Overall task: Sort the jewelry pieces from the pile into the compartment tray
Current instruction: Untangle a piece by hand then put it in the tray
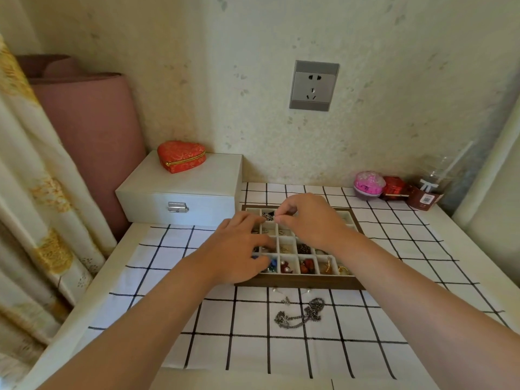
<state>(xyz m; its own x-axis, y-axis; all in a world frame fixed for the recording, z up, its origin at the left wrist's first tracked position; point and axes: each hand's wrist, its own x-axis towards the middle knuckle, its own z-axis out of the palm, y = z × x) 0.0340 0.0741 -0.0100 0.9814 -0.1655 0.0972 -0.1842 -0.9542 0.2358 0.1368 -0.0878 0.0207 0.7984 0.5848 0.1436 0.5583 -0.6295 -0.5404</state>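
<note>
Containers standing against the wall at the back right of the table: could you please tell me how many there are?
3: a pink round box leftmost, a red box beside it, and a clear bottle with a brown label nearest the corner. More could be hidden behind.

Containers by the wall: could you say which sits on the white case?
The red heart-shaped box; the pink pot, red box and brown packet stand on the table.

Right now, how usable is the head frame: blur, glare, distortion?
Head view: strong wide-angle bowing, so the tablecloth grid lines and the wall edges curve toward the borders. Head view: the light is soft and warm, with no glare and only faint shadows. Head view: the left hand and right hand are slightly smeared; pieces in the compartment tray look soft; the chain in front reads clearly.
</note>
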